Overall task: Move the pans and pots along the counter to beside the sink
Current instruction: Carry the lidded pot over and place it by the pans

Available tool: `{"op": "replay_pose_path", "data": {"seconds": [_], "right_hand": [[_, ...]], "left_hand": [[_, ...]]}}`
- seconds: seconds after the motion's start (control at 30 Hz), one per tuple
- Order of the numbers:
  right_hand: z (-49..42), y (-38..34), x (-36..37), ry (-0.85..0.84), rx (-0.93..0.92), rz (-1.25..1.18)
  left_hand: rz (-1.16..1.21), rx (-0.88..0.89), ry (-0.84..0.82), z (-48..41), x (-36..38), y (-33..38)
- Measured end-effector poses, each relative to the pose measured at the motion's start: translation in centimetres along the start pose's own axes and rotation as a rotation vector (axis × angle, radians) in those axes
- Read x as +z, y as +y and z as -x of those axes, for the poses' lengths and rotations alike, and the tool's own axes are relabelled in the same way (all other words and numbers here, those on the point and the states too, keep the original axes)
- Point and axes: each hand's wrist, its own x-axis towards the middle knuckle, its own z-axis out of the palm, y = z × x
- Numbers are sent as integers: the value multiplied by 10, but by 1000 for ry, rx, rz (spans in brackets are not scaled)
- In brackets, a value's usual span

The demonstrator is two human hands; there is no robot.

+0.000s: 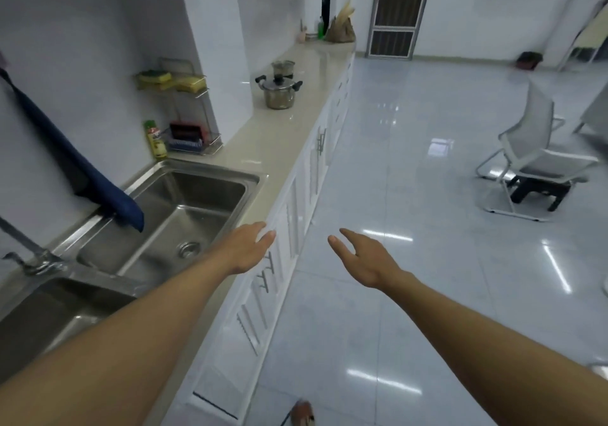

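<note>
Currently left hand and right hand hold nothing, fingers apart; lidded pot and second pot stand on counter at 12 o'clock, well apart from sink at 9 o'clock.

Yellow sponges top a wire rack beside a green bottle.

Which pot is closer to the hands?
The bigger lidded pot with black side handles. The smaller pot stands behind it, farther along the counter.

rear pot blurred, maybe lidless, tap cropped
</note>
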Motion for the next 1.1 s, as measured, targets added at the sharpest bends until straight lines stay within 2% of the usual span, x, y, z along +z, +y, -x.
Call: {"op": "replay_pose_path", "data": {"seconds": [0.23, 0.6, 1.1], "right_hand": [[-103, 33, -48, 20, 36, 25], [-276, 48, -116, 8, 29, 47], [-551, 102, -194, -78, -89, 42]], "left_hand": [[-18, 26, -5, -118, -25, 32], [-99, 62, -40, -284, -76, 73], [-143, -102, 39, -521, -132, 120]]}}
